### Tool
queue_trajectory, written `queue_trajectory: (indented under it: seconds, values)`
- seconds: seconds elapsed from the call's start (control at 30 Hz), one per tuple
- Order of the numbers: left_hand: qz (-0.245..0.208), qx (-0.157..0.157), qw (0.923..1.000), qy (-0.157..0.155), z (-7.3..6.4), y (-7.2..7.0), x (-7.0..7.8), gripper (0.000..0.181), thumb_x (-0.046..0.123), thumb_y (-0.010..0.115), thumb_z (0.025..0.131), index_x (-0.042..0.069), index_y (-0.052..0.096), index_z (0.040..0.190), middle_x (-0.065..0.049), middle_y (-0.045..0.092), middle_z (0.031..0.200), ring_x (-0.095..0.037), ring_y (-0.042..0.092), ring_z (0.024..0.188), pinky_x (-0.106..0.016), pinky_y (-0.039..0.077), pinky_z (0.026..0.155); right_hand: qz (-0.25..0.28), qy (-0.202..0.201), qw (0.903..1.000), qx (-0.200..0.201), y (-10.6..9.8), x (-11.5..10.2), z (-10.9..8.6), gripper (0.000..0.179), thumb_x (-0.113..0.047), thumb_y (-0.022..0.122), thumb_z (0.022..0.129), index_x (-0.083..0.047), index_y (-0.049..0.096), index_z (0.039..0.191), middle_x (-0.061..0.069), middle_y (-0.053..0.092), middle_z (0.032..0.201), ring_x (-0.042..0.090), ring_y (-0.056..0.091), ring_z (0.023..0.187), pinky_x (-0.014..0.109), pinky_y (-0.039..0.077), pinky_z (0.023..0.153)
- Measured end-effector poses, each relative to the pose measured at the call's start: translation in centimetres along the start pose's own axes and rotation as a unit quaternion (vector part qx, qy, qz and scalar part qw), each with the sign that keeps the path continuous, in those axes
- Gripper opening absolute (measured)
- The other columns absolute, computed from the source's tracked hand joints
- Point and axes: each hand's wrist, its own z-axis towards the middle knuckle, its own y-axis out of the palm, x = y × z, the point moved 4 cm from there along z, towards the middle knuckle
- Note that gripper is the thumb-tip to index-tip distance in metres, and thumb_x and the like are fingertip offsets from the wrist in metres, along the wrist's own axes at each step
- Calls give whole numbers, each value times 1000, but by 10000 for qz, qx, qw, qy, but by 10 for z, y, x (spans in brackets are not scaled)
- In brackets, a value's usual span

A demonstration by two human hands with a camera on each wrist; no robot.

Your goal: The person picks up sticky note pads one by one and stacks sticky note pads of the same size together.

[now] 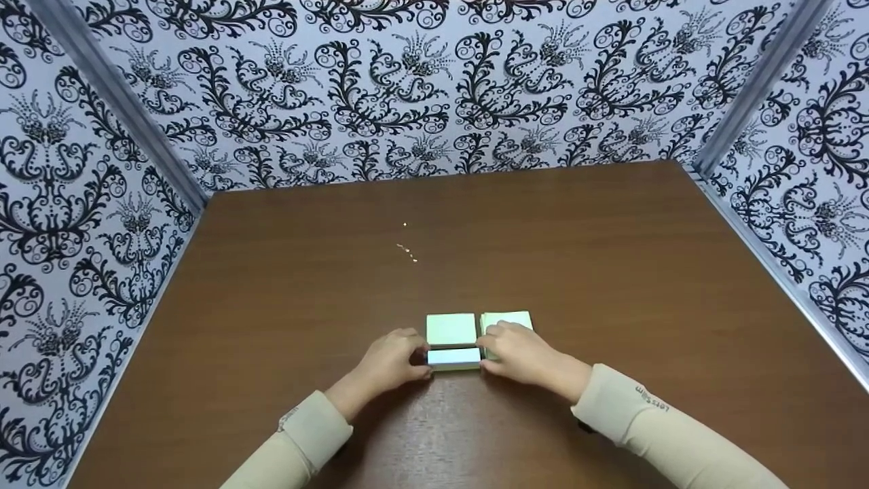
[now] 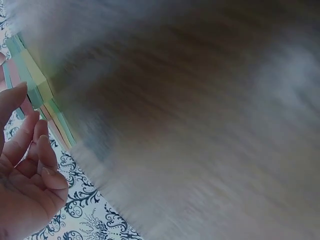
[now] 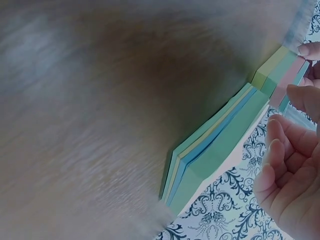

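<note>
Three stacks of coloured sticky notes lie close together on the brown table. The narrow front stack (image 1: 453, 360) shows green, yellow and pink layers in both wrist views. My left hand (image 1: 388, 358) holds its left end between thumb and fingers. At the opposite end, my right hand (image 1: 526, 353) pinches it with thumb and forefinger. Directly behind it is a wider pale green stack (image 1: 451, 329). Partly covered by my right hand, the right stack (image 1: 517, 318) has green, yellow and blue layers in the right wrist view.
The table (image 1: 305, 272) reaches back to a wall (image 1: 407, 88) with black scroll patterns, and patterned side panels flank it. Small bright specks (image 1: 407, 251) show on the tabletop beyond the stacks. Blurred material fills much of both wrist views.
</note>
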Motion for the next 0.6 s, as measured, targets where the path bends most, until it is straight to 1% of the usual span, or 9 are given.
queue_trajectory:
  seconds: [0.17,0.4,0.5,0.6]
  values:
    - [-11,-91,9999,-80,1,0,1,23,26,73,76,8,67,90,3,57,80,-13,53,75,-32,46,67,-70,-136,9999,77,1,-1,1,17,-20,66,81,-5,67,88,3,60,75,17,54,68,30,44,66]
    - [43,-92,9999,-98,1,-1,2,23,26,73,76,9,67,90,2,58,82,-14,54,77,-33,46,68,-99,-139,9998,111,1,-1,1,17,-21,67,80,-5,67,87,3,59,75,17,54,69,30,44,66]
    - [3,-63,9999,-93,0,-1,1,24,27,73,75,9,67,89,2,58,83,-14,54,78,-33,46,69,-45,-112,9998,141,0,0,1,20,-23,67,81,-5,67,89,3,60,77,17,55,70,30,44,66]
    - [-94,-30,9999,-126,-3,-3,-2,25,28,73,75,9,67,91,1,59,86,-15,55,80,-34,47,71,132,-1,9998,154,-3,4,-2,23,-25,67,81,-5,68,93,4,61,80,19,57,73,32,46,68]
